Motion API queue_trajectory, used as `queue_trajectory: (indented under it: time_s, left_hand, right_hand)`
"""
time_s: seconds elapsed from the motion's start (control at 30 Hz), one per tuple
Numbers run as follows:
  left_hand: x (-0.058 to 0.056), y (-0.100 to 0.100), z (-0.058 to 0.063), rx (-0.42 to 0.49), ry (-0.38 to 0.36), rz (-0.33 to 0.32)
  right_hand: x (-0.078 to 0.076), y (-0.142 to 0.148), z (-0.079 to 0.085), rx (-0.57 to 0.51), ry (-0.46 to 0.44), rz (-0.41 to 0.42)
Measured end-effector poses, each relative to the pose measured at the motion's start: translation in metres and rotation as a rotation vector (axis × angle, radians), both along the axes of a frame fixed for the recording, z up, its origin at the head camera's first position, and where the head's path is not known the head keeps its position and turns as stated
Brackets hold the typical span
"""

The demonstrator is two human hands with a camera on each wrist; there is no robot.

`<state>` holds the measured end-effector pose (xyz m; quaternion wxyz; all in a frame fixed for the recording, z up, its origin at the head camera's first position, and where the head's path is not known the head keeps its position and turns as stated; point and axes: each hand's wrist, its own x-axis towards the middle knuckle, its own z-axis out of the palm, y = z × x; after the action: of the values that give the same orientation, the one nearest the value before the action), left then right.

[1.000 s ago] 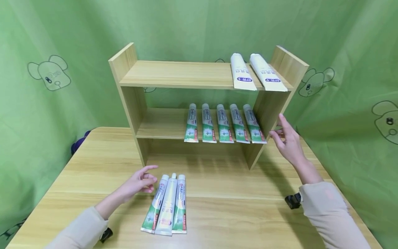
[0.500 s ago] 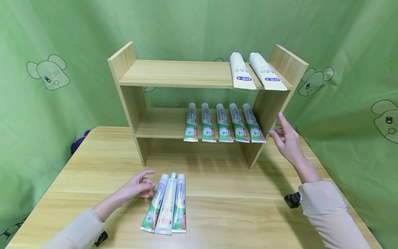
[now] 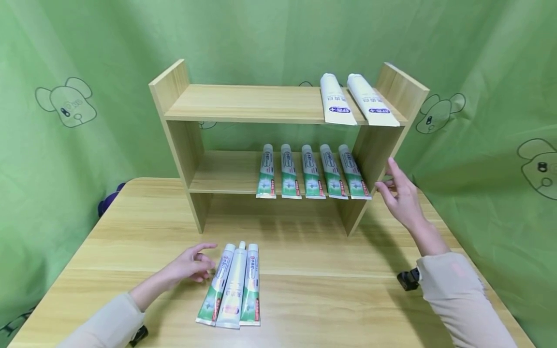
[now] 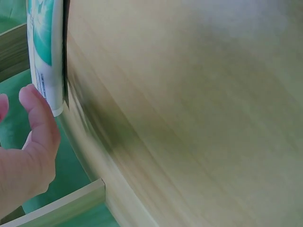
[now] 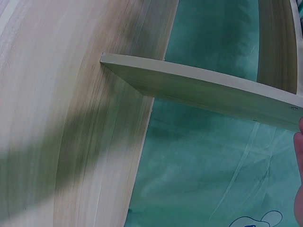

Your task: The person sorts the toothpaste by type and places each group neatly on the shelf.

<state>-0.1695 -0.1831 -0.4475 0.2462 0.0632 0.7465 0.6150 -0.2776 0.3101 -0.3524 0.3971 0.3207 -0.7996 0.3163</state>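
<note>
My left hand [image 3: 190, 265] hovers just left of three toothpaste tubes on the table, index finger extended and the others loosely bent, holding nothing. The left toothpaste tube [image 3: 217, 285] and right toothpaste tube [image 3: 251, 285] are white and green; between them lies a pale toothpaste tube [image 3: 234, 292]. In the left wrist view, fingertips come close to a green-white tube [image 4: 47, 52]. Up at the wooden shelf's right side panel [image 3: 377, 145] is my right hand [image 3: 401, 200], thumb and index finger apart at its edge. Only a sliver of right fingers [image 5: 298, 161] shows beside the panel in its wrist view.
Several green-white toothpaste tubes [image 3: 311, 174] lie in a row on the middle shelf [image 3: 226, 171], toward the right. Two white tubes [image 3: 337, 99] lie on the top shelf [image 3: 243, 101]. A green curtain [image 3: 109, 145] hangs around the wooden table [image 3: 326, 299].
My left hand has drawn slightly down and to the left beside the tubes. The right hand stays at the shelf's side panel; the tubes keep their places.
</note>
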Motion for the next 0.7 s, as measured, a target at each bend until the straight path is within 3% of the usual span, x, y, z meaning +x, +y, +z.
queue_trajectory:
  time_s: [0.2,0.7]
  left_hand:
    - [0.003,0.004,-0.003,-0.029,-0.040,-0.001]
    - [0.013,0.012,-0.010,-0.051,-0.040,0.018]
  right_hand:
    - [0.000,0.001,0.001,0.013,0.001,0.008]
    - [0.002,0.001,0.001,0.016,-0.025,0.004]
